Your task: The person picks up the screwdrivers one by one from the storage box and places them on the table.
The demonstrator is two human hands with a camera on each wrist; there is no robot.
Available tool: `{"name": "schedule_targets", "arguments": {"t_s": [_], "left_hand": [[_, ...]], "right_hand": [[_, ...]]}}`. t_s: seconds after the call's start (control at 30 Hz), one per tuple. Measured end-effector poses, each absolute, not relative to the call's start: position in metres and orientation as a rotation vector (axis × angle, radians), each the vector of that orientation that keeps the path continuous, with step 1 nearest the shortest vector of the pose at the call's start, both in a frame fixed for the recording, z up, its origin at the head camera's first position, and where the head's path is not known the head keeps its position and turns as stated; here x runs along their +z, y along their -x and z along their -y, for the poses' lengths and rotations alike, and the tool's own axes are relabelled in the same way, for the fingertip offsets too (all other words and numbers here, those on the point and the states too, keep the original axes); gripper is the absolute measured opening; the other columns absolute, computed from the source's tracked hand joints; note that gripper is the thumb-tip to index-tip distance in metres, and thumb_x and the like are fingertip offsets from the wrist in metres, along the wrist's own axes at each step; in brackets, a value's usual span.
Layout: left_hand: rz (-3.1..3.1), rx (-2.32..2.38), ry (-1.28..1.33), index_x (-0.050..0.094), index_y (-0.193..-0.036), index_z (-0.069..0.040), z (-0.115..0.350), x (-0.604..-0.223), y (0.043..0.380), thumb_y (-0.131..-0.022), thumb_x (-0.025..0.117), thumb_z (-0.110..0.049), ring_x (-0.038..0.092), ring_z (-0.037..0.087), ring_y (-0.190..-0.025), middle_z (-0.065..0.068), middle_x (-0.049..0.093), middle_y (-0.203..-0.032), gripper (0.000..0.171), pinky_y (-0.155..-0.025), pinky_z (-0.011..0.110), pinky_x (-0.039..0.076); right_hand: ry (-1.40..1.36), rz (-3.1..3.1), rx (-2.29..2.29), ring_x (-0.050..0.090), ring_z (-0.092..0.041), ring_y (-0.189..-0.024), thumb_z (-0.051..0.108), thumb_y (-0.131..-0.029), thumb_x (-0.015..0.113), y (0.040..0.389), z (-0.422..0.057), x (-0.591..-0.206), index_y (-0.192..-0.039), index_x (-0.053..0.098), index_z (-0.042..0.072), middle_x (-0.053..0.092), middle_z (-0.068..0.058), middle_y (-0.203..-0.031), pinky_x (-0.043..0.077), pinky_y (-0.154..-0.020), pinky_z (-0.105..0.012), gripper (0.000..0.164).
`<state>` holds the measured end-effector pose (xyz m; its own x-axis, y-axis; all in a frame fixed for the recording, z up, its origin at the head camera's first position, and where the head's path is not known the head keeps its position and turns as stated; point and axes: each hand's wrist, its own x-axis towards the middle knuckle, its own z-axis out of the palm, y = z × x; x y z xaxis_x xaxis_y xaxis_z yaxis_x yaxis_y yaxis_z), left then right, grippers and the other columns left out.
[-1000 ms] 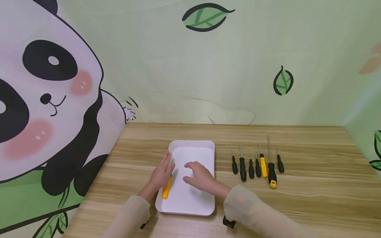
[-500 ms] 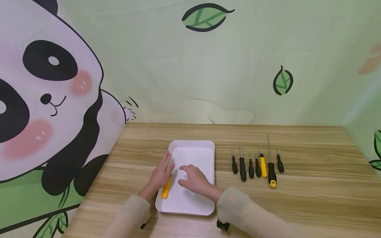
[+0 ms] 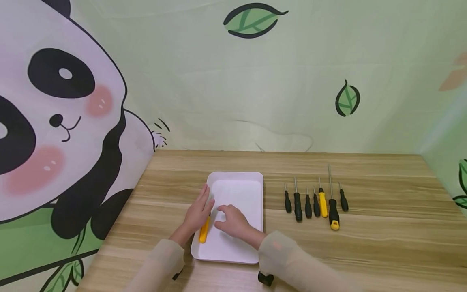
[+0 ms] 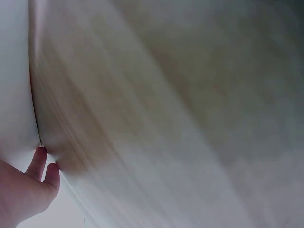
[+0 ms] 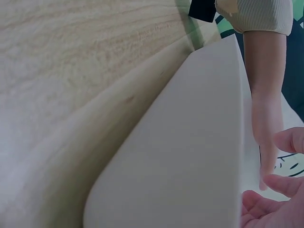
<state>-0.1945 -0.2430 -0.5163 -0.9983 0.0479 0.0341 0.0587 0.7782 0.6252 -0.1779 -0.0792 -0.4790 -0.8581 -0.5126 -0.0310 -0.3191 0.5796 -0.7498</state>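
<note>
A shallow white tray [image 3: 237,186] sits on the wooden table. Along its left rim lies my left hand [image 3: 195,213], fingers straight, pointing away from me. Inside the tray by that rim is a yellow handle [image 3: 204,231] with a dark neck; its far end is hidden beneath the left hand. Over the tray's middle my right hand [image 3: 235,223] reaches leftward, thumb and forefinger apart with nothing between them. In the right wrist view the tray's side wall [image 5: 175,142] fills the centre, and both the right hand [image 5: 280,199] and left hand [image 5: 266,128] show beyond it.
To the right of the tray, several screwdrivers lie in a row, among them a yellow-handled screwdriver [image 3: 322,204] and a long black-and-yellow screwdriver [image 3: 333,215]. A cloth backdrop [image 3: 189,81] printed with a panda and leaves rises behind the table [image 3: 383,227].
My right hand has moved left and slightly toward me over the tray, nearing the yellow handle. The left hand, tray and row of screwdrivers stay where they were.
</note>
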Motion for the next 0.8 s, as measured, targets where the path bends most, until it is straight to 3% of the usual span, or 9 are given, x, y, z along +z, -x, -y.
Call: {"name": "schedule_targets", "arguments": {"t_s": [0.3,0.57,0.8], "left_hand": [[2.948,-1.035,0.089,0.025,-0.141,-0.007,0.244,-0.517,0.196,-0.095,0.039,-0.031,0.026,0.029,-0.135,0.005,0.016,-0.151,0.054,-0.107,0.051,0.025],[2.958,-1.036,0.088,0.025,-0.141,-0.007,0.243,-0.515,0.195,-0.095,0.038,-0.032,0.025,0.029,-0.135,0.005,0.016,-0.151,0.054,-0.107,0.052,0.025],[2.952,-1.022,0.095,0.025,-0.141,-0.006,0.243,-0.514,0.194,-0.096,0.036,-0.031,0.026,0.030,-0.134,0.006,0.017,-0.150,0.053,-0.107,0.051,0.026]], "right_hand": [[0.767,-2.603,-1.078,0.056,-0.027,-0.099,0.021,-0.077,0.063,0.178,0.089,-0.486,-0.116,0.055,-0.001,0.059,-0.017,-0.111,0.047,-0.088,-0.038,0.045],[0.846,-2.640,-0.936,0.053,-0.028,-0.107,0.026,-0.079,0.062,0.173,0.093,-0.487,-0.121,0.053,0.007,0.056,-0.013,-0.119,0.046,-0.091,-0.039,0.047],[0.876,-2.639,-0.790,0.051,-0.027,-0.105,0.031,-0.080,0.060,0.172,0.096,-0.492,-0.127,0.049,0.011,0.051,-0.012,-0.125,0.049,-0.083,-0.038,0.052]]}}
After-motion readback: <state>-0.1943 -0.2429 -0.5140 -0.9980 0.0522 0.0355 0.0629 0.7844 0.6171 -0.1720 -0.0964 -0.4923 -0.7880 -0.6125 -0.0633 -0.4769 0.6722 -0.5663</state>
